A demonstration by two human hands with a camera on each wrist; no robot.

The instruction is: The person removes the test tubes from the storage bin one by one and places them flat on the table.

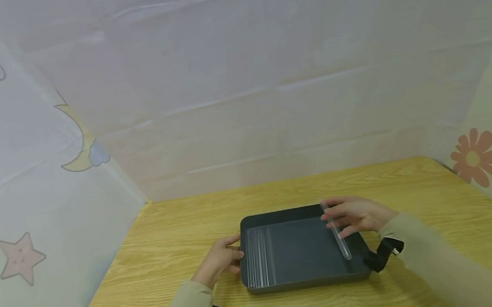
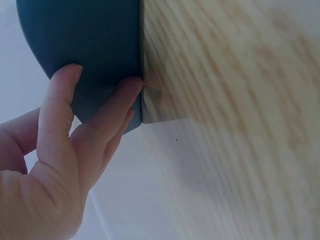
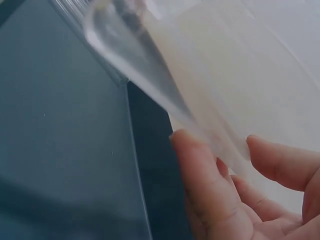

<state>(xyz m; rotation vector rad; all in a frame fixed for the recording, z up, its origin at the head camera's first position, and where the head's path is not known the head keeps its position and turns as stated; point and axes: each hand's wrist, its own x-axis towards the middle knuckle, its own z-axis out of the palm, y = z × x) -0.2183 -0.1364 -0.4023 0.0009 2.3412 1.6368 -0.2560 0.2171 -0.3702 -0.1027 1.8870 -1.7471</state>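
Observation:
A dark grey rectangular tray (image 1: 307, 248) lies on the wooden table. Several clear test tubes (image 1: 259, 257) lie side by side along its left end. My right hand (image 1: 357, 214) pinches another clear test tube (image 1: 342, 242) between thumb and fingers, slanted over the tray's right part. Close up in the right wrist view, the rounded end of this held tube (image 3: 145, 82) points away from the fingers. My left hand (image 1: 221, 259) is at the tray's left side. In the left wrist view its extended fingers (image 2: 112, 107) touch the outer wall of the tray (image 2: 95, 40).
The yellow wood-grain table (image 1: 183, 237) reaches back to a pale sheet wall (image 1: 245, 100). Printed side sheets stand left and right, one with a moon and star, the other with a flower (image 1: 476, 157). A black strap with a small device (image 1: 384, 253) hangs at the right wrist.

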